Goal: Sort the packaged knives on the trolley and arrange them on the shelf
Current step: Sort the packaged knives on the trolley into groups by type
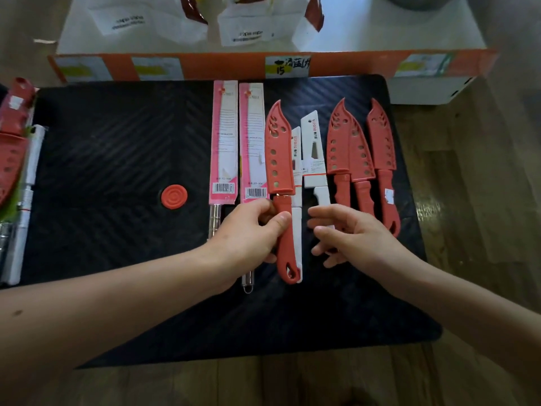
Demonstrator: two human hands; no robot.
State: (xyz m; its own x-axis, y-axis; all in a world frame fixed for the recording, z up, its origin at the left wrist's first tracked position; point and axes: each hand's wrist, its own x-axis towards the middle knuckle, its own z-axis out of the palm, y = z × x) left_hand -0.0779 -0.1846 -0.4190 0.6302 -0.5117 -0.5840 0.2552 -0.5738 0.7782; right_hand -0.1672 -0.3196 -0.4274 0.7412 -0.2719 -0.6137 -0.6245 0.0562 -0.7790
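Several packaged knives lie in a row on a black trolley top (117,148). My left hand (248,230) grips the handle of a red knife (279,153) in a holed red sheath, together with a white-handled knife (296,159) beneath it. My right hand (348,232) hovers beside it with loosely curled fingers, over the handle of a second white knife (313,148); whether it touches is unclear. Two knives in pink card sleeves (224,142) (252,142) lie to the left. Three more red sheathed knives (336,142) (360,153) (382,142) lie on the right.
A round red cap (174,196) sits on the black top. At the far left edge lie more red knives (13,136) and a white-sleeved item (26,183). Beyond stands an orange-edged shelf (205,65) carrying white bags (257,22). Wooden floor surrounds the trolley.
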